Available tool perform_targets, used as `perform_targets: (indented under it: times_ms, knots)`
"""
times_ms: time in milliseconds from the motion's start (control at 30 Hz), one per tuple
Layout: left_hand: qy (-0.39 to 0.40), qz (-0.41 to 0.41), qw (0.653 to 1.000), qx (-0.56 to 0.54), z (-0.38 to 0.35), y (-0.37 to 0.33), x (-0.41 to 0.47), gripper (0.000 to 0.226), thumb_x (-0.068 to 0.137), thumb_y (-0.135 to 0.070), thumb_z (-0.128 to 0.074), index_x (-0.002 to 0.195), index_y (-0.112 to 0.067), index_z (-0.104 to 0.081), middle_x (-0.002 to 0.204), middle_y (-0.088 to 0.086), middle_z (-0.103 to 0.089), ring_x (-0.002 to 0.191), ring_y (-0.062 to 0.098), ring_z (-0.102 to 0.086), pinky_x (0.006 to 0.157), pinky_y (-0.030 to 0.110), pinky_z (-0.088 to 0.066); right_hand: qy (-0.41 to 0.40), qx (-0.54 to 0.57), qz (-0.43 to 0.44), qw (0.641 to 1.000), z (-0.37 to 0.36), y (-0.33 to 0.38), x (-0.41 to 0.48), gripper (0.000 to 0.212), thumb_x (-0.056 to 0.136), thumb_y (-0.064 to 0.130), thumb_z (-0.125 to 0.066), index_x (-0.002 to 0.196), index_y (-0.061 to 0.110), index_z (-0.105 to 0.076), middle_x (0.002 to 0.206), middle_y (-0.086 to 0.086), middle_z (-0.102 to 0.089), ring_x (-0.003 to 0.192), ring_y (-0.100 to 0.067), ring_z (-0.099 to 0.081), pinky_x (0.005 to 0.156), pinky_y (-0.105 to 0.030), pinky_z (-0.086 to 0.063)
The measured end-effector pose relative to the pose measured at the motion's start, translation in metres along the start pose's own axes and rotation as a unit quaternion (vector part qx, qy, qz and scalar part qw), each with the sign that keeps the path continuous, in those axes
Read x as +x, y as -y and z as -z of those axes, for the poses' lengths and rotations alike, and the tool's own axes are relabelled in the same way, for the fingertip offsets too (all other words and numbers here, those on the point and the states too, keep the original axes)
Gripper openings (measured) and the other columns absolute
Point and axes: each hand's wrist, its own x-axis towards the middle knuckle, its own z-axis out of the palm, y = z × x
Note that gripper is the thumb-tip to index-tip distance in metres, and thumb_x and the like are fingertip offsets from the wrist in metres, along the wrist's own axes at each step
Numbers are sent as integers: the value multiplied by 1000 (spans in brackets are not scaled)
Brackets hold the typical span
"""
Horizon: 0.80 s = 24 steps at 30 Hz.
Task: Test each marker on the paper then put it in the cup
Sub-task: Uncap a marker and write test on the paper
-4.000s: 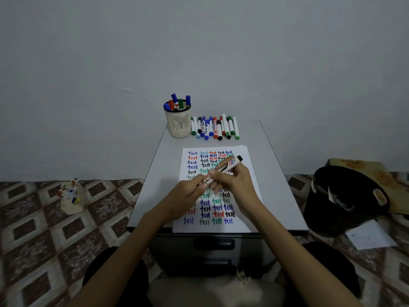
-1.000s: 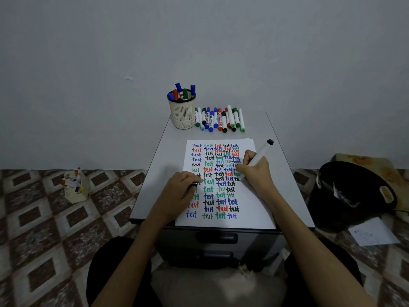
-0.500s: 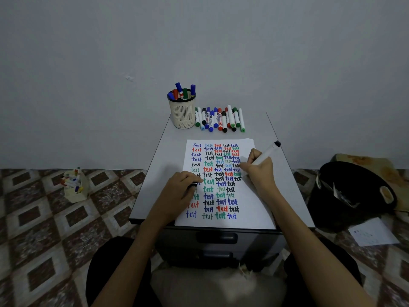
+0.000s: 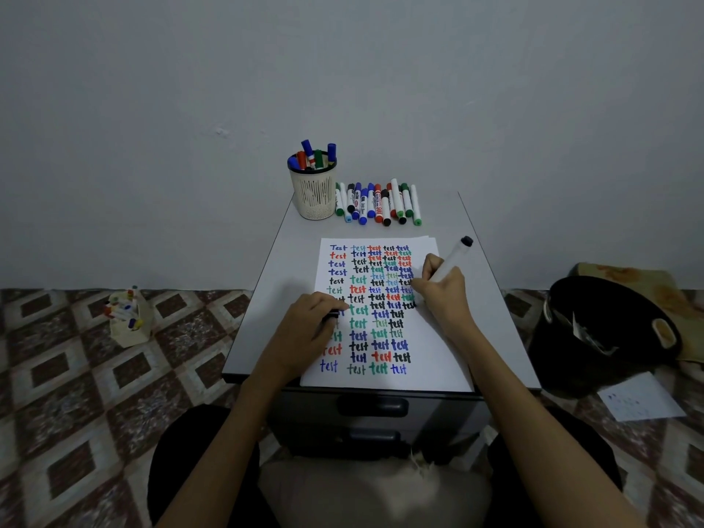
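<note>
The person is holding a white-barrelled marker (image 4: 451, 259) in the right hand (image 4: 444, 289). The grip is closing round the lower part of the barrel, and the tip is touching the paper (image 4: 438, 360) at the right end of the written rows, so the test seems to be in progress. The marker's long axis is leaning from the tip, low and to the left, up to the black back end, which is pointing away from the person and to the right. The left hand (image 4: 304, 331) is resting on the left side of the paper, and its fingers are curling round a small dark piece, probably the cap (image 4: 330, 316), which is lying to the left of the tip. The cup (image 4: 312, 200) is standing at the far left of the bench (image 4: 278, 268), well apart from both hands and straight beyond the left one. The row of markers (image 4: 377, 203) is lying just beside it on the right. So the marker will probably be travelling forward and to the left, once capped.
</note>
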Motion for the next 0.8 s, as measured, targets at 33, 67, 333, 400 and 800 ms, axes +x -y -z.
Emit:
perform_targets:
  times_ms: [33,67,333,400,800]
  knots:
    - [0,0,1000,-2,0,0,0,35,91,-31,-36,115,-17,-58,112,-4,-56,100,6,-46,85,18,-38,4,4,-3,1000,0,-1,1,35,78,-14,-59,66,9,-35,63,-10,-36,58,-20,-41,50,-19,-42]
    - [-2,-2,1000,-6,0,-1,0,34,91,-28,-38,116,-15,-58,113,-2,-57,101,7,-46,86,19,-38,7,6,-6,1000,0,-3,1,35,77,-15,-59,66,9,-35,64,-10,-36,60,-20,-42,52,-21,-44]
    - [-94,31,990,100,5,2,-2,36,79,-45,-48,99,-19,-62,97,-3,-58,91,15,-50,75,29,-36,-78,216,-22,973,10,4,0,31,79,6,-76,70,11,-47,61,-8,-49,47,-11,-44,46,-19,-41]
    - [-93,31,990,102,6,0,-2,33,80,-46,-47,91,-19,-61,94,-5,-59,88,14,-51,73,27,-32,-57,243,-18,968,9,7,-2,24,78,4,-76,74,7,-52,65,-10,-55,52,-14,-50,51,-22,-45]
    - [-69,101,961,-247,19,-12,-6,12,87,-20,-63,99,-22,-66,97,-9,-69,89,8,-67,73,26,-56,152,265,-27,952,7,31,-38,17,83,-17,-55,77,-1,-56,66,-22,-59,51,-25,-61,44,-26,-50]
